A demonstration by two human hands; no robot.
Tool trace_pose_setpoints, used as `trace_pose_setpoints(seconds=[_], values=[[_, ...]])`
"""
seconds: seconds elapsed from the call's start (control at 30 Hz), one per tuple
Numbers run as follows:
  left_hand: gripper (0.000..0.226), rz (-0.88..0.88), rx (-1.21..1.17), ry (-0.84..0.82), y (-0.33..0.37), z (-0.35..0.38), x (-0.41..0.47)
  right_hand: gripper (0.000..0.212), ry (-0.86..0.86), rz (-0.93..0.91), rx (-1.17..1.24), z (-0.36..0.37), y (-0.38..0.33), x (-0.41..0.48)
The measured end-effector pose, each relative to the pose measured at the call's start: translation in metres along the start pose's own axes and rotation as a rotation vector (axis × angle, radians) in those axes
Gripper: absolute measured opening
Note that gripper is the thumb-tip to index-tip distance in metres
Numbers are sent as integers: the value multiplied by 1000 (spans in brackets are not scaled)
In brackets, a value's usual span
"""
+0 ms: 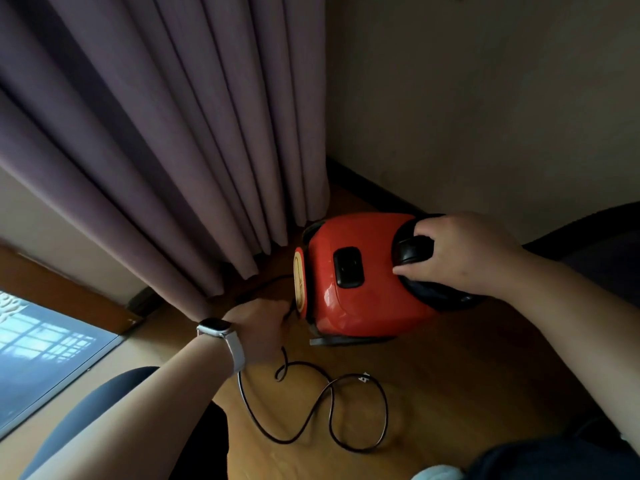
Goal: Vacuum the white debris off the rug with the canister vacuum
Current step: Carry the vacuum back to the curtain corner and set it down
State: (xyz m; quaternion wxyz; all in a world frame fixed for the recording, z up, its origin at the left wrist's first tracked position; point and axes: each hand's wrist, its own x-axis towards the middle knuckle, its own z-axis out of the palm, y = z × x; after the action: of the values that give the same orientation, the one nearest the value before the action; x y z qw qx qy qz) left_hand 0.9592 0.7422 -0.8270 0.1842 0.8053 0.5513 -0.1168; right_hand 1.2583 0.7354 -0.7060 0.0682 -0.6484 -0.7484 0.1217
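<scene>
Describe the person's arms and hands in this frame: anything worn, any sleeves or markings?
Both forearms are bare, with no sleeves in view and no gloves. The left hand has a watch at its wrist: a rounded-rectangular silver case on a smooth white band. The right hand shows no ring, watch or strap on the parts visible.

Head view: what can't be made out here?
1. Rug and white debris: outside the head view's edges.
2. Hose and nozzle: not seen; the right hand gripping the vacuum covers that end.
3. Where the power cord leaves the vacuum: behind the left hand gripping it.
4. Prongs of the plug: too small, blurred.
</scene>
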Motion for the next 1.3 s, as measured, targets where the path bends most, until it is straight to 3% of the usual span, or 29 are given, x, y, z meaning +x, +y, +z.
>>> trace_pose_setpoints(seconds=[0.33, 0.43, 0.6, 0.7, 0.87, 1.0, 1.13, 1.3], values=[[18, -51, -264, -109, 7, 3, -10, 36, 20, 100, 67, 1, -11, 0], [20, 7, -311, -19, 12, -8, -17, 40, 71, 135, 99, 3, -8, 3], [10, 153, -116, 102, 16, -17, -25, 40, 90, 101, 91, 10, -10, 8], [19, 249, -91, 177, 17, -27, -26, 39, 79, 43, 20, 11, -11, 9], [17, 318, -313, 232, 5, -46, -16, 41, -37, -93, -43, 9, -14, 3], [5, 174, -519, 285, -5, -48, 1, 41, -96, -155, -83, 8, -24, 0], [7, 42, -789, 321, -19, -48, 11, 39, -84, -166, -62, 3, -30, -1], [11, 28, -1005, 320, -34, -46, 10, 39, -51, -147, -36, -7, -33, -7]])
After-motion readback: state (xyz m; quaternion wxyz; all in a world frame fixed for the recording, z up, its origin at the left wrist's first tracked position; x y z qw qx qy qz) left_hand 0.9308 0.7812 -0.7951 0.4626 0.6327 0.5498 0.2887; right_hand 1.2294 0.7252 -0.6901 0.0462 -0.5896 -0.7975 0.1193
